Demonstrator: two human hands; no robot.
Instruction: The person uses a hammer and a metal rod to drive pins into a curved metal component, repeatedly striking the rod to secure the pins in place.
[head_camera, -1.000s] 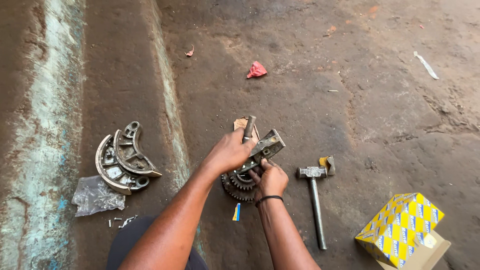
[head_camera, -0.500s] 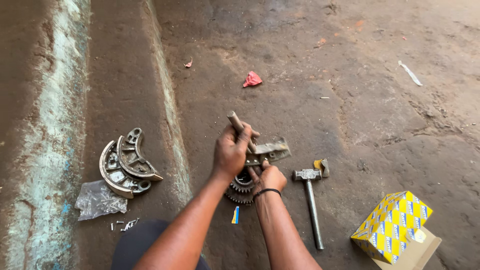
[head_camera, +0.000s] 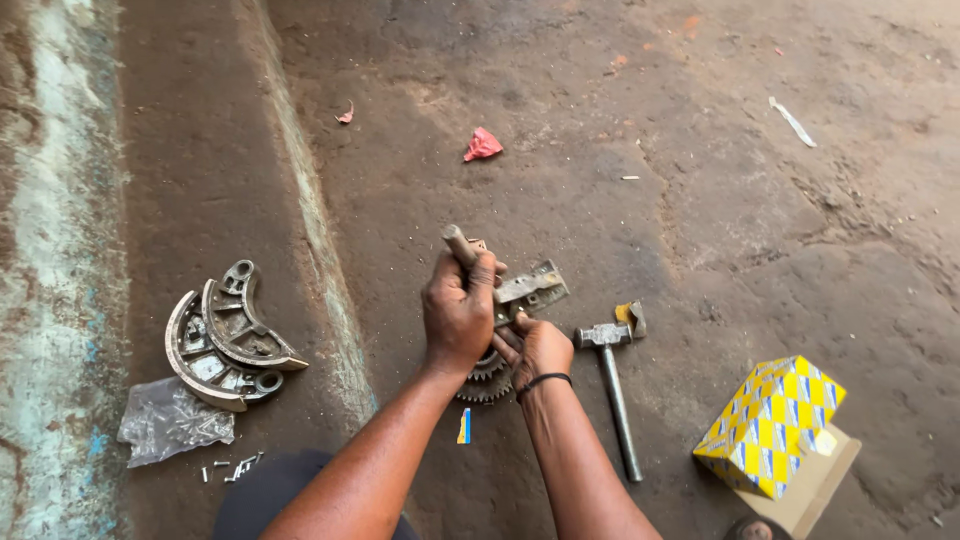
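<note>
Since the frame half a second earlier, the left hand (head_camera: 458, 312) had stayed fisted around the metal rod (head_camera: 462, 245), tilting its tip toward the upper left. The right hand (head_camera: 535, 347) remained closed on the flat bracket (head_camera: 530, 287) at centre frame, over the gear (head_camera: 487, 376) on the floor (head_camera: 700, 180). Right of centre lay a hammer (head_camera: 615, 385); a yellow box (head_camera: 768, 425) sat lower right, brake shoes (head_camera: 225, 335) and a plastic bag (head_camera: 172, 422) lower left.
</note>
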